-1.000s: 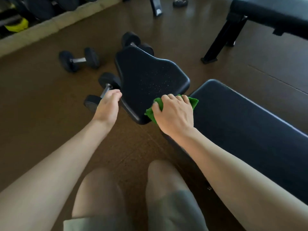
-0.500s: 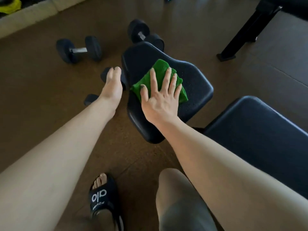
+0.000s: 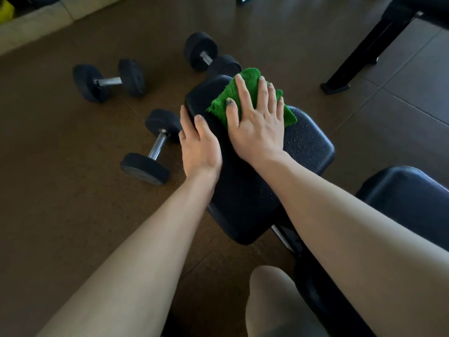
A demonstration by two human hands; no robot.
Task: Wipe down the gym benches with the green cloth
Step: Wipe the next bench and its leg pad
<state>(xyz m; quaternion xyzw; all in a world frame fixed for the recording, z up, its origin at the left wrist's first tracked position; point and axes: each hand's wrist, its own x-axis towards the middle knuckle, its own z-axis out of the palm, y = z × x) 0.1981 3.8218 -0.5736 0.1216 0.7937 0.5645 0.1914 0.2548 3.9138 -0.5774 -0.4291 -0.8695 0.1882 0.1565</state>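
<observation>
Half a second ago the left hand (image 3: 200, 147) hung off the pad's left side with its fingers together, touching nothing that showed. Now it rests on the left edge of the seat pad (image 3: 245, 190), thumb lying on top and the fingers reaching along the rim; how far they wrap round the side cannot be told. The cloth (image 3: 247, 93) has travelled too: it was in the middle of the pad and now sits at the far end, its top corner bunched up and overhanging the edge. The sandalled foot that showed at the bottom has gone from view, and a bare knee (image 3: 272, 300) shows there instead.

The right hand (image 3: 257, 127) lies flat on the cloth, fingers straight and spread, palm pressing down, holding nothing in a grip. The thumb tip looks smudged dark. The right forearm runs in from the lower right across the pad, the left from the lower left, both arms nearly straight.

Small droplets speckle the pad's right side. The long back pad (image 3: 408, 203) sits to the right. Three dumbbells lie on the brown floor (image 3: 73, 178): one (image 3: 150, 147) just beside the left hand, one (image 3: 109, 80) further left, one (image 3: 209, 54) beyond the pad's far end. A black bench leg (image 3: 364, 47) slants down at upper right.
</observation>
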